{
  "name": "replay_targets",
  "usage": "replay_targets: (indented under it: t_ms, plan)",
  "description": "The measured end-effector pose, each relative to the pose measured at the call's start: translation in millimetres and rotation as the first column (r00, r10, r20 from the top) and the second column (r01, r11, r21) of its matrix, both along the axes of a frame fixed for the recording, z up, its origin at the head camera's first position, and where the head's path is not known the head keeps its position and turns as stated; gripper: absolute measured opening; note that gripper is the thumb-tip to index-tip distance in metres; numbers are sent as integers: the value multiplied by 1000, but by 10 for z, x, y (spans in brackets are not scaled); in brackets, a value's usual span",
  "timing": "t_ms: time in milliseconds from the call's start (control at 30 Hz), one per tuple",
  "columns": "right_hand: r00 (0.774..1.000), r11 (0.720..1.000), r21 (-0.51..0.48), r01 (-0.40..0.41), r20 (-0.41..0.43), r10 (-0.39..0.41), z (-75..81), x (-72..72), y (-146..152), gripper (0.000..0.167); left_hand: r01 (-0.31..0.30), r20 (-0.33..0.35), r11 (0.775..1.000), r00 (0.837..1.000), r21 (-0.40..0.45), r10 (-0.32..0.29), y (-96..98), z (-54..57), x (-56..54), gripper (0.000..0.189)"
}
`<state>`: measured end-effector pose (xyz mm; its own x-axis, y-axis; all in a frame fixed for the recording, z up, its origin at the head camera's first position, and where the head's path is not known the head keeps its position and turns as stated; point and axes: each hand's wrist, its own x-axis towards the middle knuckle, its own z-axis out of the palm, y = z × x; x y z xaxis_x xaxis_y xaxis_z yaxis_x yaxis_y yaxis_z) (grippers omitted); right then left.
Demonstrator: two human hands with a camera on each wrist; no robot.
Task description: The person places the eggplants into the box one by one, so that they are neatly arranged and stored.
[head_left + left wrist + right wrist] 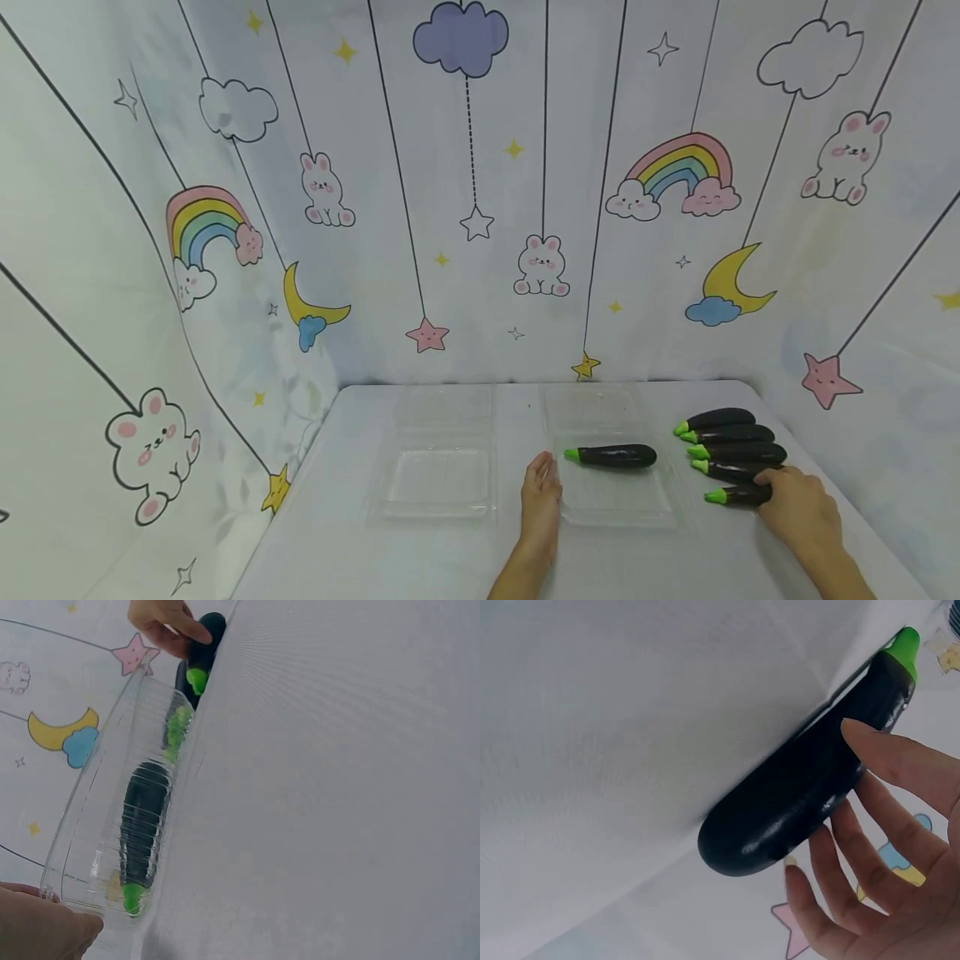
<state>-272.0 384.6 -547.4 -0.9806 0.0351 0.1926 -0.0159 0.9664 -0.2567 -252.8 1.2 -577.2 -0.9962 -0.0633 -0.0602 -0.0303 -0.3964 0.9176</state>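
Note:
At the right of the table, my right hand (802, 508) holds the nearest eggplant (742, 496), black with a green stem end. In the right wrist view its thumb presses on one side of that eggplant (795, 780) and the fingers lie along the other. My left hand (541, 500) rests at the left edge of the right-hand clear plastic container (618, 510), fingers extended along its wall. One eggplant (618, 456) lies crosswise in this container, stem to the left. The left wrist view shows the left hand (45, 926) right at the container's end.
Several more eggplants (742, 452) lie in a column at the right, stems pointing left. A second clear container (435, 483) stands open on the left of the white table (337, 550). Patterned cloth (480, 292) with rainbows and bears hangs behind the table and along its sides.

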Motion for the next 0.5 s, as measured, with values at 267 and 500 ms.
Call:
replay_targets:
  t_ms: [267,500]
  plan:
    - [999,999,32,-13,-36,14,-73,-22,20,27,-7,-9,1000,1000,0,7,5,-2,5,58]
    - [996,999,29,-35,-75,38,-84,-30,32,27,-7,-9,1000,1000,0,7,2,-3,-1,58]
